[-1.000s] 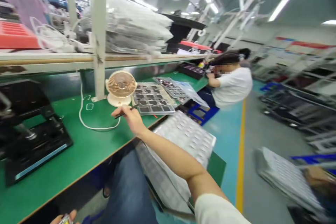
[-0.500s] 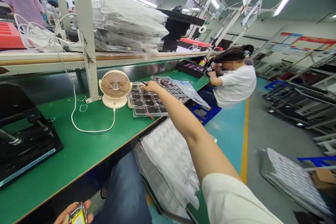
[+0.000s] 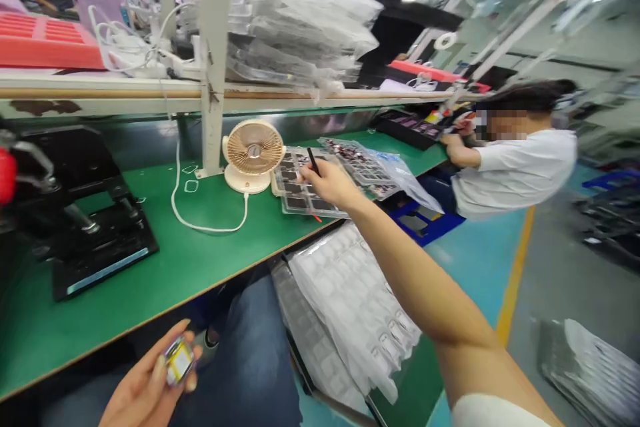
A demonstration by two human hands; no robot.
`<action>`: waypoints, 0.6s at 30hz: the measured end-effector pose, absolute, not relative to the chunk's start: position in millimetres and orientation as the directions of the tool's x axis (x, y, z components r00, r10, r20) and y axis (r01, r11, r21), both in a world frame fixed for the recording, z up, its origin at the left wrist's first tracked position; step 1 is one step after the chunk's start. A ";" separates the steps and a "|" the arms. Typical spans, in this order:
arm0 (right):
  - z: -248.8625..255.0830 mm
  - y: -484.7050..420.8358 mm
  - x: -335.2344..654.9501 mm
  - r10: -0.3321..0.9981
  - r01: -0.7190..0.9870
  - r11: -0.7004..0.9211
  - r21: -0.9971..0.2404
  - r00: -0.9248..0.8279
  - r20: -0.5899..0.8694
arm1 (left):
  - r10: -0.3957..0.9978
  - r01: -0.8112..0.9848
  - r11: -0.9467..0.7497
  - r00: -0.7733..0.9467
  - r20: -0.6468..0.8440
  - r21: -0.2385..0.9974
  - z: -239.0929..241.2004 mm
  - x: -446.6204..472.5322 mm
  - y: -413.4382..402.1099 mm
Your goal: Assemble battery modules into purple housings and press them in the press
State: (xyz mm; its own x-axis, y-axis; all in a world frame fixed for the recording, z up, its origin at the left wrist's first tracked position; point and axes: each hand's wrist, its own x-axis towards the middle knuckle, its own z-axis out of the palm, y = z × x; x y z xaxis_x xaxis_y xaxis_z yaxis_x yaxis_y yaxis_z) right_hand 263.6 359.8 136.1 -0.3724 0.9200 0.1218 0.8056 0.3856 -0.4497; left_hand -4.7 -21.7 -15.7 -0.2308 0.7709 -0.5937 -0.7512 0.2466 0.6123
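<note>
My left hand [image 3: 150, 377] is low, over my lap, its fingers closed round a small rounded-rectangular device case [image 3: 179, 360] with a yellow-edged, pale part inside, like a watch body. My right arm is stretched forward. My right hand [image 3: 327, 181] is closed on a thin black pen-like tool [image 3: 313, 160] whose upper end sticks out above the fingers. That hand is over a clear compartment tray [image 3: 295, 203] with dark flat pieces in its cells. Whether the fingertips also pinch a piece, I cannot tell.
A beige fan [image 3: 254, 153] with a white cable stands left of the tray. Another tray [image 3: 363, 163] of small parts lies behind. A black press fixture [image 3: 100, 213] is at left. Bagged white trays [image 3: 350, 300] stand beside my knee. A co-worker [image 3: 515, 167] sits at right.
My view has turned left and down. My right hand has drawn back a little from the tray, the black tool now more upright. My left hand has risen into fuller view with the device case.
</note>
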 end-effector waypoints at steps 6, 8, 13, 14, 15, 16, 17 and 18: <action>70.8 211.6 198.3 0.584 0.486 0.581 -0.653 -0.807 -0.082 | 0.915 -0.519 0.132 -0.263 -0.305 0.844 19.0 18.7 11.7; 57.2 184.4 180.4 0.481 0.434 0.607 -0.666 -0.868 -0.126 | 0.923 -0.485 0.124 -0.263 -0.280 0.865 18.9 17.4 14.0; 37.4 166.0 148.9 0.437 0.384 0.497 -0.778 -0.885 -0.159 | 0.915 -0.475 0.108 -0.295 -0.274 0.873 12.1 7.3 -1.1; 33.5 164.1 144.4 0.449 0.377 0.435 -0.818 -0.878 -0.166 | 0.913 -0.472 0.100 -0.306 -0.269 0.876 10.5 5.2 -4.6; 29.1 161.4 140.4 0.469 0.364 0.364 -0.857 -0.867 -0.169 | 0.912 -0.470 0.091 -0.315 -0.263 0.878 9.0 3.3 -7.4; 24.4 157.6 136.8 0.496 0.340 0.288 -0.895 -0.852 -0.164 | 0.909 -0.472 0.080 -0.326 -0.258 0.878 7.5 1.8 -9.4; 19.4 152.9 133.6 0.525 0.304 0.207 -0.930 -0.837 -0.157 | 0.905 -0.476 0.066 -0.341 -0.253 0.877 6.2 0.6 -10.7; 14.2 147.5 130.9 0.547 0.256 0.123 -0.959 -0.824 -0.149 | 0.899 -0.484 0.050 -0.359 -0.250 0.874 5.2 -0.2 -11.3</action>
